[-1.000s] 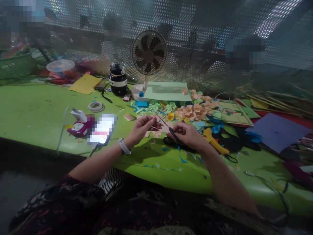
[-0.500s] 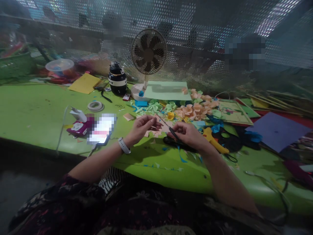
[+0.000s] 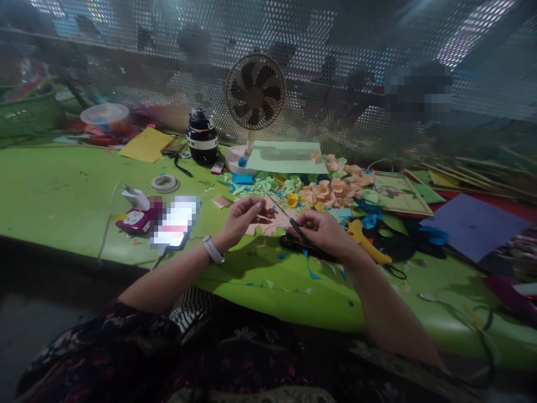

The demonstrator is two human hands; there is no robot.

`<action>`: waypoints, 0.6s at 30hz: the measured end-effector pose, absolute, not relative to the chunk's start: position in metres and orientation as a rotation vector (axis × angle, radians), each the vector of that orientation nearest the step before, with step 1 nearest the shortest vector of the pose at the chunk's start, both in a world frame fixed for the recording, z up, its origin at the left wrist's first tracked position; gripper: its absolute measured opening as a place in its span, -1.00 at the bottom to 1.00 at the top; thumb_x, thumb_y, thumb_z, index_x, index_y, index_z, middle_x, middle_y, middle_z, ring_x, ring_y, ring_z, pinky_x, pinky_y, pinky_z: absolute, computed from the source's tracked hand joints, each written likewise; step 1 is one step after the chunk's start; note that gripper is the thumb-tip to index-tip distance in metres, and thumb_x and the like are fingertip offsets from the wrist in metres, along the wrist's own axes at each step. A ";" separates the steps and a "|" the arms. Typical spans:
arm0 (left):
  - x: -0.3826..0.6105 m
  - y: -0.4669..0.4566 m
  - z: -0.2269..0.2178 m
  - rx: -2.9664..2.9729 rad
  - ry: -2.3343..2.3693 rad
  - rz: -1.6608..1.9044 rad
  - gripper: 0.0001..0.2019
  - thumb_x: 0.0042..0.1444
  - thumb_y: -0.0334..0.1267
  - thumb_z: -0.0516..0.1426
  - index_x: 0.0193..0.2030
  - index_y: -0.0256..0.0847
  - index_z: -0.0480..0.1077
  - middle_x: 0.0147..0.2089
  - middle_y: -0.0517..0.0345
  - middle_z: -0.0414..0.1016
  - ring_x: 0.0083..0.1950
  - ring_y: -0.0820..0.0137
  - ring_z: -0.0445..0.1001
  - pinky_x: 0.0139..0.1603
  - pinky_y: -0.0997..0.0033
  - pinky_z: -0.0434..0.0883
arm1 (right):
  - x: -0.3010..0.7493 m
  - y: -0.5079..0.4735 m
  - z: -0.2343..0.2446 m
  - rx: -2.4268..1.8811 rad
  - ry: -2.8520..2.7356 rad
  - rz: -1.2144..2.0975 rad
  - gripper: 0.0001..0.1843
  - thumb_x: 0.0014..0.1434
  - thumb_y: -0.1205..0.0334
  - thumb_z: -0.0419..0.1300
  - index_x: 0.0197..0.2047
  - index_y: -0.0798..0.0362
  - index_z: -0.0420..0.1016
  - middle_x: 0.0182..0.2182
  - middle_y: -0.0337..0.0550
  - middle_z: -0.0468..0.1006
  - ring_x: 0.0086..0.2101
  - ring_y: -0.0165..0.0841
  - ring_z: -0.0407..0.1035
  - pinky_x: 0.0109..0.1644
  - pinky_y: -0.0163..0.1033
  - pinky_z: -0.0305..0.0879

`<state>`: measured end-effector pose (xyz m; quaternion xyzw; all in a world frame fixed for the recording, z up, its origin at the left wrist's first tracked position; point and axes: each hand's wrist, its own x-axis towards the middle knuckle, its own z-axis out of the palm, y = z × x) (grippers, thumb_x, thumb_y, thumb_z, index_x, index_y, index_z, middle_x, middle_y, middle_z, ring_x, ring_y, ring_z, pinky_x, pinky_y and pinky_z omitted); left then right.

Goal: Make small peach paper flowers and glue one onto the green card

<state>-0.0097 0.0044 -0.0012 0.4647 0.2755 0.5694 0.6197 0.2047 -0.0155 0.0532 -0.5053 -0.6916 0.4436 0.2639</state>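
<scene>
My right hand [image 3: 321,230] grips the dark handle of a thin pointed tool [image 3: 297,227], whose slim metal shaft slants up and left. The fingertips of my left hand [image 3: 245,219] are pinched together beside the tool's tip; what lies between them is too small to make out. Beneath both hands are cut pieces of peach paper [image 3: 272,224]. A black object [image 3: 289,242], partly hidden, rests under my right hand. Just beyond are heaps of folded peach paper flowers [image 3: 329,191] and green paper pieces [image 3: 268,182].
A yellow glue gun [image 3: 368,245] lies right of my right hand. Left are a lit phone [image 3: 175,222], a purple device with a plug [image 3: 136,219] and a tape roll [image 3: 164,183]. Behind stand a fan [image 3: 255,95] and a black jar [image 3: 202,140]. Purple paper [image 3: 476,226] lies right.
Both hands keep nearly the same pose, with only slight finger movement on the left. The whole view has shifted slightly.
</scene>
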 end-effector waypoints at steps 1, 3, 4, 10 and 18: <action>-0.010 0.005 -0.002 1.067 0.632 1.311 -0.62 0.06 0.03 0.33 -0.27 -0.26 0.41 -0.33 0.09 0.61 -0.26 0.37 0.66 -0.23 0.41 0.59 | 0.205 -0.015 0.053 -1.365 -1.870 1.199 -0.43 -0.13 -0.28 0.41 -0.45 0.03 0.33 -0.60 -0.32 0.37 -0.57 -0.49 0.19 -0.53 -0.33 0.04; -0.010 0.005 -0.003 1.069 0.633 1.308 -0.62 0.07 0.03 0.33 -0.26 -0.26 0.42 -0.32 0.08 0.61 -0.26 0.37 0.66 -0.23 0.41 0.59 | 0.205 -0.015 0.052 -1.364 -1.873 1.201 -0.43 -0.12 -0.28 0.41 -0.45 0.03 0.33 -0.60 -0.31 0.38 -0.57 -0.48 0.21 -0.52 -0.33 0.06; -0.010 0.005 -0.004 1.074 0.634 1.306 -0.62 0.07 0.04 0.32 -0.25 -0.26 0.42 -0.31 0.08 0.62 -0.25 0.37 0.65 -0.23 0.40 0.59 | 0.206 -0.015 0.052 -1.364 -1.874 1.201 -0.43 -0.12 -0.28 0.41 -0.45 0.03 0.33 -0.60 -0.31 0.38 -0.56 -0.48 0.22 -0.52 -0.33 0.07; -0.010 0.006 -0.005 1.087 0.639 1.302 -0.61 0.08 0.05 0.32 -0.25 -0.26 0.41 -0.31 0.07 0.61 -0.25 0.36 0.65 -0.22 0.38 0.59 | 0.204 -0.016 0.055 -1.362 -1.860 1.211 -0.42 -0.14 -0.29 0.42 -0.46 0.03 0.31 -0.61 -0.32 0.37 -0.58 -0.49 0.21 -0.54 -0.33 0.06; -0.010 0.005 0.000 1.080 0.659 1.296 -0.58 0.03 0.08 0.33 -0.28 -0.27 0.40 -0.31 0.06 0.62 -0.26 0.36 0.65 -0.26 0.42 0.58 | 0.203 -0.018 0.058 -1.333 -1.829 1.193 -0.41 -0.17 -0.30 0.43 -0.48 0.03 0.33 -0.63 -0.31 0.39 -0.61 -0.49 0.23 -0.56 -0.34 0.09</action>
